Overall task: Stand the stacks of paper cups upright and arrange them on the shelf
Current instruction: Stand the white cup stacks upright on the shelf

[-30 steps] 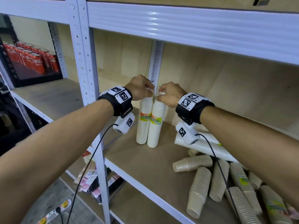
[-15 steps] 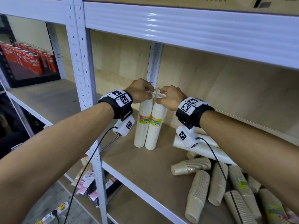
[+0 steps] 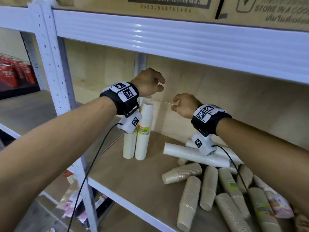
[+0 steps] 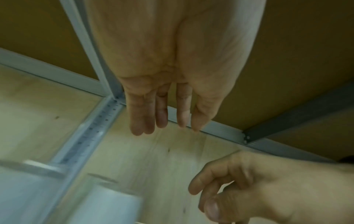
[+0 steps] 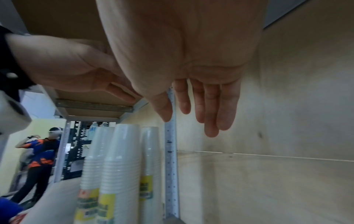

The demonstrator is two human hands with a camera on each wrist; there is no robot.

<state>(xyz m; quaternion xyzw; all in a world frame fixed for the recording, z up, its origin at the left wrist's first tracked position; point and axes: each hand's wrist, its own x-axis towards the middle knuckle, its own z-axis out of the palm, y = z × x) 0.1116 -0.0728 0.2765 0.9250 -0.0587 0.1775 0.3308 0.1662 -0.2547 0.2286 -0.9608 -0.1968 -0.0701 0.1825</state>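
Observation:
White paper cup stacks [image 3: 144, 131] stand upright side by side near the back left of the wooden shelf [image 3: 133, 180]; the right wrist view shows three of them [image 5: 120, 166]. My left hand [image 3: 160, 84] hovers just above their tops, fingers straight and holding nothing [image 4: 162, 124]. My right hand [image 3: 176, 103] floats to the right of the stack tops, fingers relaxed and empty [image 5: 191, 119]. More white stacks [image 3: 195, 156] lie flat behind my right wrist. Several brown cup stacks [image 3: 189, 203] lie in a heap at the front right.
The upper shelf's white beam [image 3: 167, 36] runs low over both hands, with cardboard boxes [image 3: 150, 4] on top. A white upright post [image 3: 55, 67] stands at the left front, another [image 3: 140, 64] behind the stacks. Red cans [image 3: 13, 72] sit far left. A person [image 5: 42, 151] stands beyond.
Both hands have let go of the tops of the standing white stacks. The left has risen above them and the right has drawn off to the right. The stacks stay upright.

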